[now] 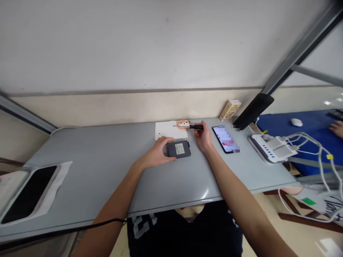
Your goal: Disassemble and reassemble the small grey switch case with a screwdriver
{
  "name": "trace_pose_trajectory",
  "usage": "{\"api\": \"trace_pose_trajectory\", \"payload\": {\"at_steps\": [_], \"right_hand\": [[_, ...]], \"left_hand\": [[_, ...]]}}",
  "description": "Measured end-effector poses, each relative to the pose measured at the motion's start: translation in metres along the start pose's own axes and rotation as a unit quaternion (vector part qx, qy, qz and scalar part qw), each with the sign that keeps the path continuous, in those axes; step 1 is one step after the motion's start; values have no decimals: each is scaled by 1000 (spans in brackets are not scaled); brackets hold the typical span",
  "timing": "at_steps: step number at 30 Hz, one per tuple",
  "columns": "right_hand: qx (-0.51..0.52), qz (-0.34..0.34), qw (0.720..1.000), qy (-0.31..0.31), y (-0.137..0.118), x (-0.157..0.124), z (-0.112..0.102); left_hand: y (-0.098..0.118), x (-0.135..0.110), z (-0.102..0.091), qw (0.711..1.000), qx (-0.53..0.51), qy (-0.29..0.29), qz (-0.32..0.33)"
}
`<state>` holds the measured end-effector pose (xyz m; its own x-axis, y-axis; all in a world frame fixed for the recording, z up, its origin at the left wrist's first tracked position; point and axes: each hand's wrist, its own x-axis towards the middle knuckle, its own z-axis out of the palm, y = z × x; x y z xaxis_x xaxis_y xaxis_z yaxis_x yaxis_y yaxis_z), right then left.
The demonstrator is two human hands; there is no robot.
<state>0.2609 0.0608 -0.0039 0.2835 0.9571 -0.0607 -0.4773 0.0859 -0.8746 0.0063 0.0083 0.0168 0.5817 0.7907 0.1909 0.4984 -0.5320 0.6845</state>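
My left hand (160, 152) grips the left end of a dark grey rectangular box (184, 148) with a pale label on its top face. The box is at the grey desk (107, 153), near its middle. My right hand (203, 137) is closed around the black handle of a screwdriver (196, 127), whose thin shaft points left. The shaft passes over a white sheet of paper (163, 129) and in front of a small orange-and-white animal-faced item (183, 122). Screwdriver tip and box are apart.
Right of my right hand lies a phone (225, 139) with a lit screen. Behind it stand a small carton (229, 110) and a black cylinder (253, 111). A white power strip (268, 148) with cables is farther right. A dark-screened device (30, 194) lies at left. Another person's hand (337, 128) shows far right.
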Motion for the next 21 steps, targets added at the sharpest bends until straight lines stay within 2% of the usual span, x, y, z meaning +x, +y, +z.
{"api": "trace_pose_trajectory", "payload": {"at_steps": [6, 12, 16, 21], "right_hand": [[13, 17, 999, 40, -6, -3, 1], [54, 11, 997, 47, -10, -8, 5], [58, 16, 998, 34, -10, -10, 7], [56, 23, 998, 5, -6, -12, 9]], "left_hand": [[-1, -1, 0, 999, -10, 34, -19], [2, 1, -4, 998, -31, 47, -34], [-1, 5, -1, 998, -20, 50, -37], [-9, 7, 12, 992, -26, 106, -67]]}}
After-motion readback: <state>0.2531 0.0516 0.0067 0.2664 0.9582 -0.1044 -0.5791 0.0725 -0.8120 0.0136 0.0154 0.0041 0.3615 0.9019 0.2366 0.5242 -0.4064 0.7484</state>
